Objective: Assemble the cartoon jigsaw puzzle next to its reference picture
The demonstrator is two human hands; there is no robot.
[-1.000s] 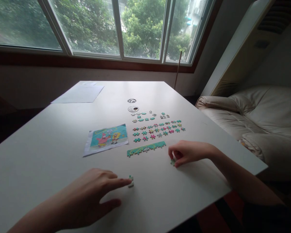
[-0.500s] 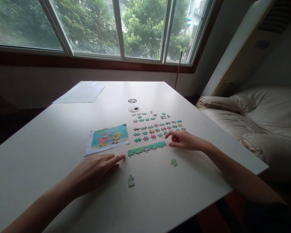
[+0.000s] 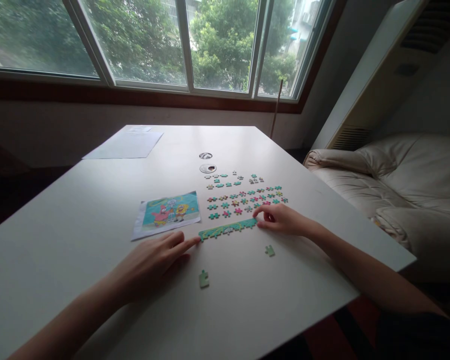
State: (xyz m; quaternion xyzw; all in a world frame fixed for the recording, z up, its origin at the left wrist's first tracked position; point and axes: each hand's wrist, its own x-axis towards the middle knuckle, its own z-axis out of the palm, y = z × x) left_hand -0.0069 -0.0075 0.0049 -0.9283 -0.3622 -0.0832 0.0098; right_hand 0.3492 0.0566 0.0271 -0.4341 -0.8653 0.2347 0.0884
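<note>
A joined strip of green jigsaw pieces (image 3: 228,228) lies across the middle of the white table (image 3: 78,235). My left hand (image 3: 153,262) lies flat with its fingers stretched out, the fingertip touching the strip's left end. My right hand (image 3: 281,219) rests at the strip's right end, fingers loosely curled and touching it, holding nothing that I can see. Two loose green pieces lie nearer me: one (image 3: 203,279) in front of my left hand and another (image 3: 270,250) below my right hand.
Several loose coloured pieces (image 3: 243,197) sit in rows beyond the strip. A cartoon reference picture (image 3: 167,214) lies to the left. A sheet of paper (image 3: 124,145) and two round cable holes (image 3: 207,168) are farther back. A cushioned sofa (image 3: 397,185) stands at the right.
Both hands left the two loose pieces on the table and moved forward to the ends of the joined strip. The strip has shifted slightly.
</note>
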